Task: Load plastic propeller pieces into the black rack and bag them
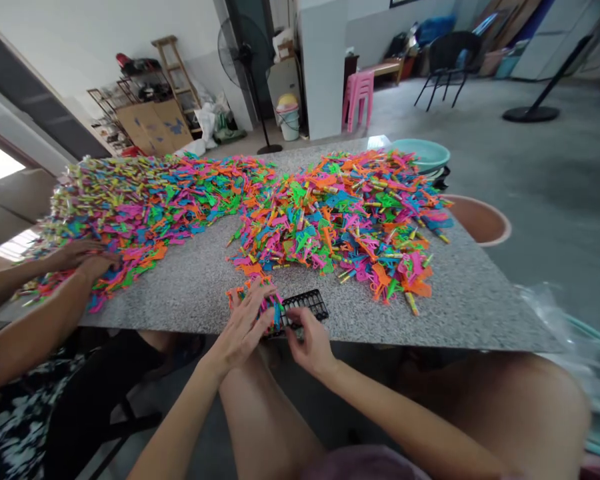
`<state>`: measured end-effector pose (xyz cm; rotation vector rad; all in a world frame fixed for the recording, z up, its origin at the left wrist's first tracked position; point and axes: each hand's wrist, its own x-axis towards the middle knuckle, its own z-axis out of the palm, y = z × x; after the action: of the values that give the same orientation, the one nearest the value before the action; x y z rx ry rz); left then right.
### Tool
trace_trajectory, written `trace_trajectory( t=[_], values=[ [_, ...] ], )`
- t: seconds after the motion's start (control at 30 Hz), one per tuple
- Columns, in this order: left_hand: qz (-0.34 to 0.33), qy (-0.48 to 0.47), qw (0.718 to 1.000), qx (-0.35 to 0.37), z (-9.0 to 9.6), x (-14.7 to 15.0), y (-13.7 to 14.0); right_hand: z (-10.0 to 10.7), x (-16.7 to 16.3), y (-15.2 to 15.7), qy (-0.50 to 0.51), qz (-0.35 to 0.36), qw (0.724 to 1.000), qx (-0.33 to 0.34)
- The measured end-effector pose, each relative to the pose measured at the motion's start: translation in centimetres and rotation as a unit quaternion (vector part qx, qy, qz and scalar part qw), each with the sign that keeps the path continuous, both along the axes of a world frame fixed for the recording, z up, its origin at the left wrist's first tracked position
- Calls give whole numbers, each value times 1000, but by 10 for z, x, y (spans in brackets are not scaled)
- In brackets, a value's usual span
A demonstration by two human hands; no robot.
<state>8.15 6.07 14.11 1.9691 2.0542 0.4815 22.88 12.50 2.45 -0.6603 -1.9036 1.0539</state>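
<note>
A black slotted plastic rack (306, 303) lies at the table's near edge, its left part filled with small bright plastic pieces (276, 313) standing side by side. My left hand (247, 320) rests over this filled part, fingers stretched out and laid on the pieces. At the rack's middle, my right hand (311, 341) has its thumb and fingers bent together in a pinch against the slots. What sits between those fingertips is too small to make out. Just beyond is a big heap of loose plastic pieces (325, 220) in orange, pink, green and blue, some with yellow tubes.
Another long heap (145, 200) covers the left side of the speckled stone table (195, 287). A co-worker's hands (87, 260) reach into it. Beyond the right edge are a teal basin (425, 153) and a brown tub (480, 220). A clear plastic bag (550, 313) hangs at the right corner.
</note>
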Motion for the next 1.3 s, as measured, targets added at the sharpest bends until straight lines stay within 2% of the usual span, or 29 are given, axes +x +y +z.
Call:
trace_trajectory(
  t=[0.07,0.13,0.2,0.3,0.43,0.57,0.73,0.83,0.97,1.07,1.3],
  values=[
    [17,14,1000,18,-2,1,2,2,0,-15,0,18,1000,7],
    [4,36,999,14,-4,2,4,5,-7,-20,-15,10,1000,10],
    [-9,57,998,4,-4,2,5,6,-14,-18,-42,-2,999,15],
    [-9,83,996,-7,-5,-1,4,2,-19,-12,-85,24,995,51],
    [-3,93,996,-12,-6,-6,5,-8,-19,-10,-95,44,988,112],
    [2,104,994,-19,-10,-7,8,-9,-20,-11,-101,49,985,135],
    [-3,143,990,-16,-13,-5,9,3,-13,-8,-63,76,991,96],
    [-13,135,991,1,-12,-4,6,8,-9,-6,9,30,999,21],
    [60,67,994,61,-16,-6,4,7,-17,-3,40,-18,997,-64],
    [100,51,992,65,-22,-11,5,5,-25,-1,35,-10,997,-62],
    [88,67,989,94,-27,-11,11,2,-27,-1,-25,26,999,-18]
  ],
)
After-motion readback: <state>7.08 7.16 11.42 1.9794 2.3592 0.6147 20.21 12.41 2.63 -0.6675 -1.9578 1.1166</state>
